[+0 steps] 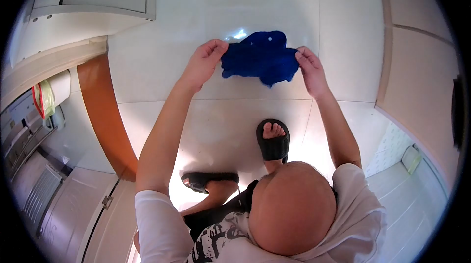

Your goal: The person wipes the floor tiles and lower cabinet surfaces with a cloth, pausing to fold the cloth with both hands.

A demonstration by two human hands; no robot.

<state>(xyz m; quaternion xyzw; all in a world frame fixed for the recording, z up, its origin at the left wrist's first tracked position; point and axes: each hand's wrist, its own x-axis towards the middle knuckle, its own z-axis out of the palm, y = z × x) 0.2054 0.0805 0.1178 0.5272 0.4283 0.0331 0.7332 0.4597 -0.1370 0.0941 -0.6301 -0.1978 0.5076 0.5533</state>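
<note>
A dark blue cloth (260,59) with an uneven outline and a couple of small light spots is stretched between both hands above the pale tiled floor. My left hand (206,62) pinches its left end between thumb and fingers. At the opposite end, my right hand (311,69) grips the cloth's edge in the same way. The cloth's middle hangs loosely, and its lower edge sags right of centre.
A white cabinet (98,13) stands at the upper left, above an orange-brown strip (105,106) on the floor. Beige panels (422,76) line the right side. Black slippers (274,145) are on the feet below the cloth.
</note>
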